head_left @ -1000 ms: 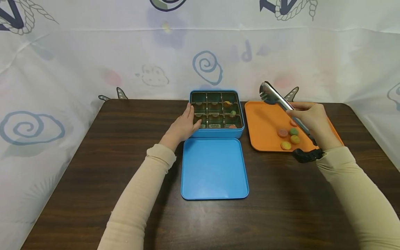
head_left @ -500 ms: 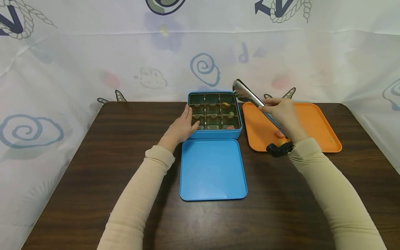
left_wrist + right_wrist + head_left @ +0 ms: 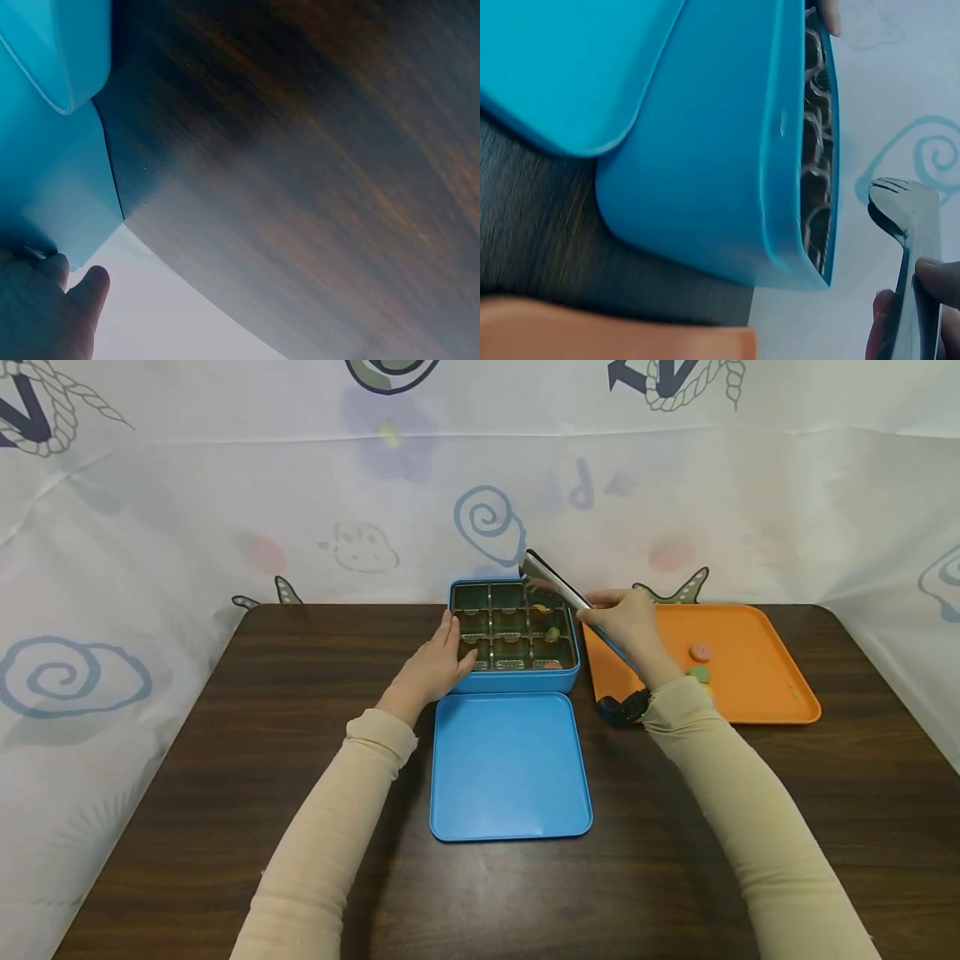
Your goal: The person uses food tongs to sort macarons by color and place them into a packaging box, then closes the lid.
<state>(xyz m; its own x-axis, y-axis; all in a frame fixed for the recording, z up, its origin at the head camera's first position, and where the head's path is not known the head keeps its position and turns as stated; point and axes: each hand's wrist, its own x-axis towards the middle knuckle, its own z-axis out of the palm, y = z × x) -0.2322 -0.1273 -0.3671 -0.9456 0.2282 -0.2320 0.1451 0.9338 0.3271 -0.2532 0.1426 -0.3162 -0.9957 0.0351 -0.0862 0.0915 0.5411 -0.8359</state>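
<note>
My left hand (image 3: 433, 667) rests with straight fingers against the left side of a blue box (image 3: 517, 682). The box holds a clear insert with several square compartments. A yellow piece, a green piece (image 3: 552, 633) and a pink piece (image 3: 552, 665) lie in its right column. Over the box's back right part, my right hand (image 3: 626, 625) grips metal tongs (image 3: 558, 585) by the middle, thumb on one arm and fingers on the other. Their head tilts up to the left; in the right wrist view its fork-like and spoon-like ends lie close together. I cannot tell whether they hold anything.
An orange tray (image 3: 757, 668) lies to the right, partly behind the right forearm, with a pink disc (image 3: 701, 652), a green disc (image 3: 699, 674) and a bit of yellow on it. The blue lid (image 3: 512, 768) lies in front of the box. A patterned cloth (image 3: 300, 485) hangs behind the table.
My right hand has carried the tongs left from above the orange tray to over the blue box. My left hand has stayed at the box's left side.
</note>
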